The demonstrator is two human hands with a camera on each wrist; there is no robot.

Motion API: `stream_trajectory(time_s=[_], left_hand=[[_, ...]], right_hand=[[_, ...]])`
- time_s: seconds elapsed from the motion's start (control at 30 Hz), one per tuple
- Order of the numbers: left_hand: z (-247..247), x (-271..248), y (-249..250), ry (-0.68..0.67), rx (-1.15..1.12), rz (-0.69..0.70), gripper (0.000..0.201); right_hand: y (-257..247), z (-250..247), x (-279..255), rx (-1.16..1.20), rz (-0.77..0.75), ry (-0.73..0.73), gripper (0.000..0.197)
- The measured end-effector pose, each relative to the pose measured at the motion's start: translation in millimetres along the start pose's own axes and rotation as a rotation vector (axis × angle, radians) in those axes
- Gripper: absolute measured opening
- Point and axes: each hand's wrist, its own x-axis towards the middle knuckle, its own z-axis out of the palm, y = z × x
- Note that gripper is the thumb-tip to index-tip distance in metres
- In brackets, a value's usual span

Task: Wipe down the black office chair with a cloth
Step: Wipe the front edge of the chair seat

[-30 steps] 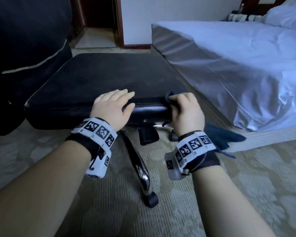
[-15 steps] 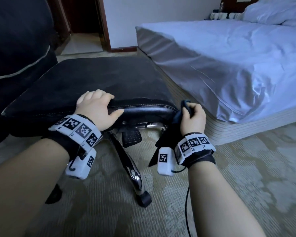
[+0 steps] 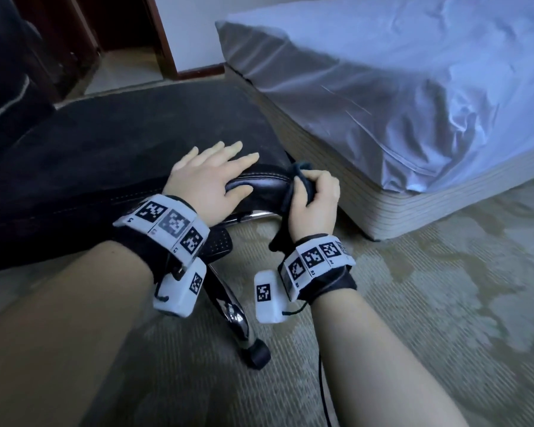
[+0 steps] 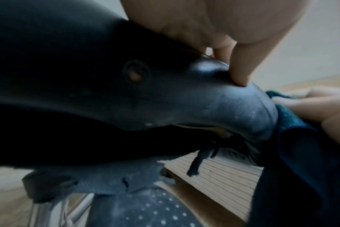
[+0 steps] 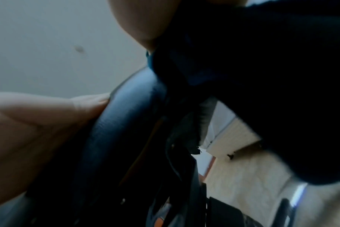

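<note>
The black office chair's seat [image 3: 130,140] fills the left middle of the head view, its backrest [image 3: 7,72] at the far left. My left hand [image 3: 210,177] lies flat on the seat's front right corner, fingers straight, thumb over the edge [image 4: 241,69]. My right hand [image 3: 313,195] grips a dark blue cloth [image 3: 293,180] bunched against that same corner [image 4: 258,110]. A tail of the cloth [image 4: 301,169] hangs below the hand. In the right wrist view the cloth [image 5: 272,76] covers most of the frame beside the seat edge [image 5: 126,122].
A bed with a pale sheet [image 3: 398,87] stands close on the right, its base [image 3: 413,204] a hand's width from the seat corner. A chrome chair leg with a caster [image 3: 258,354] reaches toward me over the carpet [image 3: 444,303]. A doorway [image 3: 121,57] lies behind.
My right hand slid the cloth from the seat's front edge round to the right corner. My left hand shifted right along the front edge and its fingers spread flat.
</note>
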Motion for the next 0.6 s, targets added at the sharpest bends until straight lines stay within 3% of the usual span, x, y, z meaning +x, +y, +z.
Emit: stream_trajectory(time_s=[0.13,0.27,0.33,0.47,0.6], left_hand=[[2.4,5.8,4.5,0.012,0.002,-0.017,0.049],[4.2,10.9,5.9,0.031,-0.02,-0.021,0.049],[4.3,11.5,5.8,0.031,-0.023,-0.022,0.048],[5.4,11.2,5.6,0.028,-0.031,-0.02,0.048],[5.4,11.4,5.6,0.031,-0.027,-0.025,0.048]], right_hand=[[12.3,0.6,-4.0,0.023,0.262,0.019,0.009],[16.9,0.9,-3.5,0.019,0.655,-0.175,0.007],[15.8,0.0,-3.4,0.023,0.726,-0.193,0.014],[-1.4,-3.3,14.4,0.036,0.546,0.035,0.004],[-14.4,-3.0,14.1,-0.024,0.245,0.047,0.009]])
